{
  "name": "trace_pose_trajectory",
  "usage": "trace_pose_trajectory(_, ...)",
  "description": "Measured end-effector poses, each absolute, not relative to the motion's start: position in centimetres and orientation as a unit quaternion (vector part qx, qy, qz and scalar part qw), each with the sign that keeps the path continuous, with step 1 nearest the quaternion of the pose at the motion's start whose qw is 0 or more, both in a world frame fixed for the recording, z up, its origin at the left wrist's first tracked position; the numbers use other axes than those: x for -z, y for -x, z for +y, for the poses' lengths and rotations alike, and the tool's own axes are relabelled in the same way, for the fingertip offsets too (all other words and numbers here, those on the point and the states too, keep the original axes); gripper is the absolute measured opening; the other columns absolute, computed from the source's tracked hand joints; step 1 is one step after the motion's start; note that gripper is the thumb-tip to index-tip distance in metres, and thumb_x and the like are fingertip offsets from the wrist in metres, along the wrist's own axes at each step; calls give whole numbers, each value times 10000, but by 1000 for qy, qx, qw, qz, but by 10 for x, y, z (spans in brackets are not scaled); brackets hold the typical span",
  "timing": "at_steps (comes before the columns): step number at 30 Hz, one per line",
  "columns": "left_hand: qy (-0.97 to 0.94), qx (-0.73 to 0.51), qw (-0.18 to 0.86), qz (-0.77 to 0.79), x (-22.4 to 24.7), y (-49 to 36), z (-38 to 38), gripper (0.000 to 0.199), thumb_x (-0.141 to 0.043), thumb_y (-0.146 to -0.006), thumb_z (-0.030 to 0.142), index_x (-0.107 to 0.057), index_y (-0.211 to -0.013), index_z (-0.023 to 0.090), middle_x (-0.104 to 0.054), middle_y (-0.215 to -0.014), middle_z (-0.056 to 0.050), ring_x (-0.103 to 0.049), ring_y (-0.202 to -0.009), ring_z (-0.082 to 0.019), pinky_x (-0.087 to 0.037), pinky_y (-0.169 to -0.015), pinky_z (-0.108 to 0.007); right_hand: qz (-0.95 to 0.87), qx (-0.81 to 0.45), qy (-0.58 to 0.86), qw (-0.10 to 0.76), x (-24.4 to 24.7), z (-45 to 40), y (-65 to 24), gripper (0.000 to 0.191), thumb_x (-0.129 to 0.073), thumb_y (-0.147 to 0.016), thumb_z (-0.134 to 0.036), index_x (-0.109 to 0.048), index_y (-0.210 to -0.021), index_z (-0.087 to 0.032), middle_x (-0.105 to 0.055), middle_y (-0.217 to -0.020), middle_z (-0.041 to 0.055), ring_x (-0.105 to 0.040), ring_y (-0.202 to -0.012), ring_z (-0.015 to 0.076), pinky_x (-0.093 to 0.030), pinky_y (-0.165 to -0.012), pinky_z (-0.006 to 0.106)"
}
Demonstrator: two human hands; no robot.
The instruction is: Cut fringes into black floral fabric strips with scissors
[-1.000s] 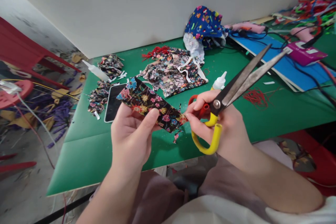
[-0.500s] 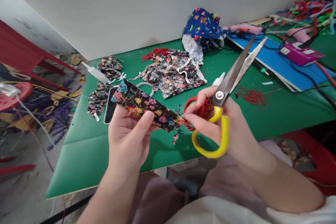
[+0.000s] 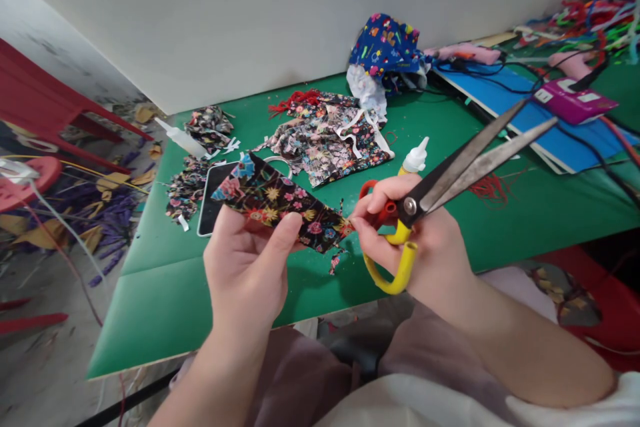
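A folded piece of dark floral fabric is pinched in my left hand, thumb on top and fingers beneath. My right hand carries scissors with one red and one yellow handle, blades slightly apart and pointing up to the right. The thumb and fingertip of that same hand also pinch the right tip of the fabric. Small floral scraps lie on the green table just below that tip. Behind my left hand, a phone lies partly hidden.
More floral fabric is heaped mid-table, with red threads behind. White-tipped glue bottles lie left and stand right. Blue patterned cloth, a blue folder, a purple device and cables are at the back right.
The scissors have swung clockwise in my right hand, blades now lower and farther right, uncovering the glue bottle behind. The fabric's left end has spread a little wider.
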State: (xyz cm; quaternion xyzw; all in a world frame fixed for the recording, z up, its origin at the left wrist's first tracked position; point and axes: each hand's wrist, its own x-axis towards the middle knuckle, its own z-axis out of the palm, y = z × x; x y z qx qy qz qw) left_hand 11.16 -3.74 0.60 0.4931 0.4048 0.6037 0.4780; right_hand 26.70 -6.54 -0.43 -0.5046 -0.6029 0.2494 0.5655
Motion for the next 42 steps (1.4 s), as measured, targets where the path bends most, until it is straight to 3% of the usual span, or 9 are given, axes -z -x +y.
trace_pose_trajectory(8,-478,-589,536,369,-7,-107,-34,232,-703,-749,140,-642,-953,233,-689,-827,39,-648,-616,-71,-549,-501,-132,-512,-452,443,581,-1,-63,-270,280,-608,-744,-74,-439,-859,-266,-571,-735,-79,-572,-619,54,-478,-572,181)
trace_pose_trajectory(17,-452,-573,574,371,-6,-103,-28,260,-732,-714,177,-638,-951,231,-684,-843,28,-643,-633,-86,-570,-555,-173,-483,-516,417,571,-4,-60,-274,277,-644,-753,-109,-424,-842,-253,-571,-701,-92,-587,-626,41,-488,-577,156)
trace_pose_trajectory(24,-460,-590,542,384,-10,-105,-30,283,-744,-693,154,-658,-949,237,-685,-807,30,-628,-597,-89,-582,-527,-180,-531,-449,440,568,0,-64,-275,272,-655,-748,-153,-437,-872,-260,-603,-753,-67,-626,-684,80,-502,-585,193)
trace_pose_trajectory(35,-485,-591,499,407,-9,-107,-34,250,-734,-711,127,-651,-930,211,-692,-785,37,-645,-614,-82,-562,-519,-151,-615,-320,481,536,6,-63,-271,273,-551,-706,-44,-445,-831,-261,-510,-725,-58,-602,-726,113,-492,-596,231)
trace_pose_trajectory(42,-469,-567,546,401,-13,-105,-30,230,-748,-691,152,-652,-891,216,-686,-739,30,-631,-536,-81,-539,-444,-134,-558,-440,434,553,1,-63,-271,283,-556,-717,-59,-414,-855,-261,-531,-718,-66,-580,-646,87,-463,-540,210)
